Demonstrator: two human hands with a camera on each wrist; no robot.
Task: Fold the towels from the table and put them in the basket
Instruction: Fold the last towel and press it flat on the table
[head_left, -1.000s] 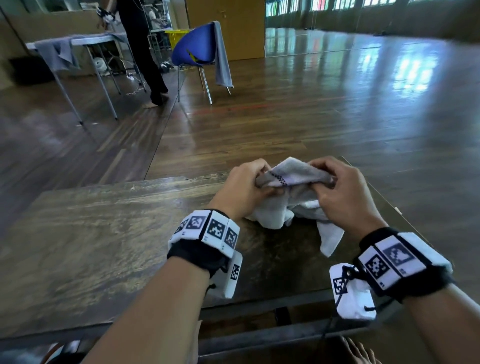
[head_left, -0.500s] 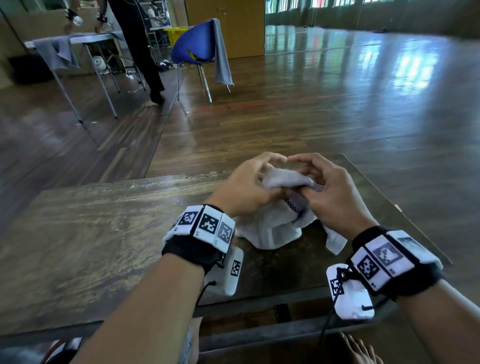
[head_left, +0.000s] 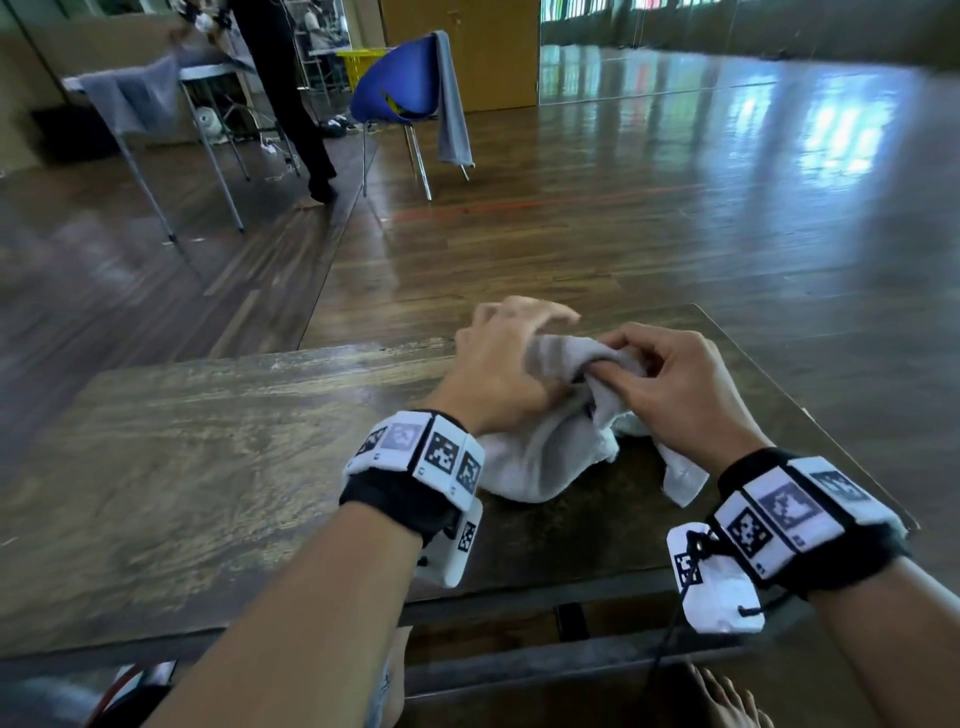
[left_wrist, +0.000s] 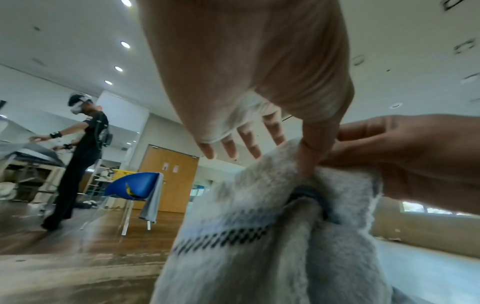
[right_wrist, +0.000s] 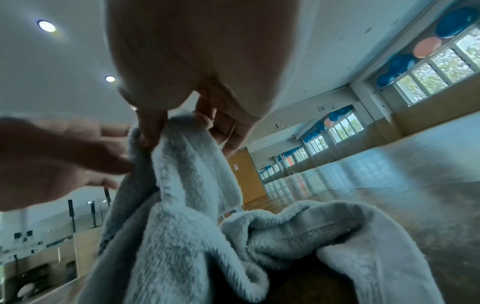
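A crumpled white towel (head_left: 540, 462) with a dark checked stripe (left_wrist: 223, 240) lies bunched on the wooden table (head_left: 208, 467) toward its right side. My right hand (head_left: 610, 364) pinches the towel's raised top fold between thumb and fingers (right_wrist: 149, 131). My left hand (head_left: 519, 322) is just left of it with its fingers (left_wrist: 231, 148) straight and spread off the cloth. Only its thumb touches the top of the towel (left_wrist: 259, 205). The lower part of the towel (right_wrist: 285, 232) rests on the table.
The table's right edge (head_left: 810, 415) is close to my right wrist. Beyond the table, a blue chair (head_left: 400, 88) with a grey cloth over it stands on the floor. Behind it are a yellow crate (head_left: 363, 60) and a person (head_left: 280, 93) at another table.
My hands came together over the towel. My left hand then let go and spread its fingers, while the right hand kept pinching the top fold. The towel sank lower on the table.
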